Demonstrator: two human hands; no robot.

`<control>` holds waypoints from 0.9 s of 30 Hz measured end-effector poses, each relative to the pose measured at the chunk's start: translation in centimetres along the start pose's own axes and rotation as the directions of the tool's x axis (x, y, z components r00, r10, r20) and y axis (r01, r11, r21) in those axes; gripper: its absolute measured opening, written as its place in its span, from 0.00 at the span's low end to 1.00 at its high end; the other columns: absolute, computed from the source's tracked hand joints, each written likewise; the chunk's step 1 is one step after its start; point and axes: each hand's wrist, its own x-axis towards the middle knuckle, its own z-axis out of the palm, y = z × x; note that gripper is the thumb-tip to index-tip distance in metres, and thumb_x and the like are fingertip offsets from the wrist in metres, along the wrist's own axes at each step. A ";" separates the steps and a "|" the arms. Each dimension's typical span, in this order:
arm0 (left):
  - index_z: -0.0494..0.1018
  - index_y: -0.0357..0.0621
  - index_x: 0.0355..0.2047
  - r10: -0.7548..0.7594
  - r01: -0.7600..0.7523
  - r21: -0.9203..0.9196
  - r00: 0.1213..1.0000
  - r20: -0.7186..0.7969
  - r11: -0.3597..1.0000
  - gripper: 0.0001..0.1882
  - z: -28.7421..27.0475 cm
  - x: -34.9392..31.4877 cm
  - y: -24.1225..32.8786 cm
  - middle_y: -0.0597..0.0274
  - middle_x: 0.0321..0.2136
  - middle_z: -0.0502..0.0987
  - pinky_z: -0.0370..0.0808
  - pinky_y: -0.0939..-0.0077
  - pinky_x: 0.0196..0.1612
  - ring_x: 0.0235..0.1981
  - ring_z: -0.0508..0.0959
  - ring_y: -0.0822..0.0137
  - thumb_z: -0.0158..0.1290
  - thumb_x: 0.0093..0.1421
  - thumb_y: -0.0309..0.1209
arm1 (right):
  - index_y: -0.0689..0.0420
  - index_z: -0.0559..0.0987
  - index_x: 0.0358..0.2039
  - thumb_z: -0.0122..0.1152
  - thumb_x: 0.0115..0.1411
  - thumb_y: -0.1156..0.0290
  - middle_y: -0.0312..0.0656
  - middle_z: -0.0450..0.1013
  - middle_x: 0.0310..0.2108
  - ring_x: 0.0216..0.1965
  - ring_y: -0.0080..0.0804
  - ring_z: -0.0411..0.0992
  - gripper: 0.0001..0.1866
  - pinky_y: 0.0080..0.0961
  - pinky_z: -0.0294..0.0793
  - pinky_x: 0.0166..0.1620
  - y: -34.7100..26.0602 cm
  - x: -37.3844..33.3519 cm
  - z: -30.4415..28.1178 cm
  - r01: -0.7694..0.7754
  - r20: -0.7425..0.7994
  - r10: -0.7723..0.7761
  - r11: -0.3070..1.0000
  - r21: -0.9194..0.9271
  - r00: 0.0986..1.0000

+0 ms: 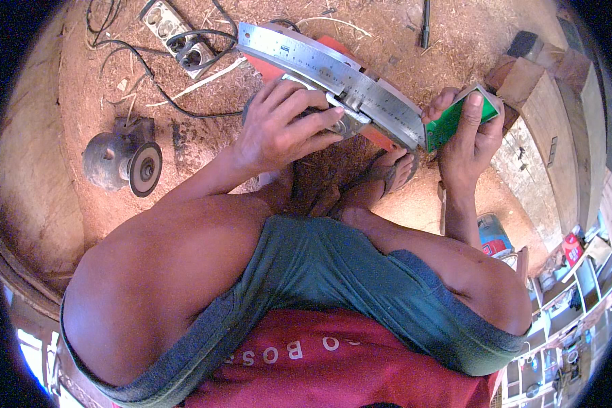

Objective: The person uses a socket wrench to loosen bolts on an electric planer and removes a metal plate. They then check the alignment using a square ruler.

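Observation:
A steel try square, its ruled blade (347,83) graduated along the edges, lies across an orange power tool (377,137) with bright metal parts. My left hand (289,122) is closed on the tool's metal side just under the blade, fingers curled over it. What kind of tool it is, I cannot tell for sure, as hand and blade cover much of it. My right hand (470,129) grips the square's green stock (449,125), thumb laid along its face. Below the blade's right end is my sandalled foot (393,170).
An angle grinder (119,163) with a disc lies at the left on the dusty, shaving-strewn floor. A power strip (166,27) and black cables (160,87) are at the upper left. Wooden beams (540,122) stand at the right, a blue-and-red can (494,236) near my right forearm.

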 end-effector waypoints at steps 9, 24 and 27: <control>0.84 0.51 0.44 0.053 -0.052 0.031 0.999 -0.014 0.998 0.23 0.1 0.4 0.0 0.66 0.41 0.79 0.76 0.61 0.44 0.42 0.79 0.59 0.75 0.47 0.39 | 0.61 0.67 0.45 0.47 0.79 0.63 0.46 0.77 0.28 0.25 0.30 0.77 0.12 0.28 0.79 0.29 0.1 0.1 -0.2 0.030 0.010 -0.030 0.999 -0.042 1.000; 0.82 0.50 0.41 -0.018 0.020 0.039 0.998 -0.066 0.999 0.21 0.3 -0.1 0.4 0.67 0.40 0.79 0.75 0.61 0.45 0.42 0.78 0.59 0.73 0.49 0.42 | 0.58 0.69 0.44 0.50 0.79 0.60 0.47 0.75 0.32 0.30 0.34 0.76 0.13 0.34 0.80 0.34 -0.2 0.1 -0.7 -0.053 0.045 0.056 0.997 -0.053 0.997; 0.82 0.50 0.41 -0.020 0.023 0.041 0.997 -0.077 0.999 0.21 0.5 -0.3 0.4 0.67 0.40 0.79 0.76 0.62 0.44 0.41 0.78 0.59 0.73 0.49 0.42 | 0.58 0.69 0.43 0.50 0.79 0.59 0.46 0.75 0.31 0.30 0.34 0.75 0.14 0.35 0.79 0.35 -0.2 0.2 -0.4 -0.084 0.023 0.083 0.996 0.031 0.996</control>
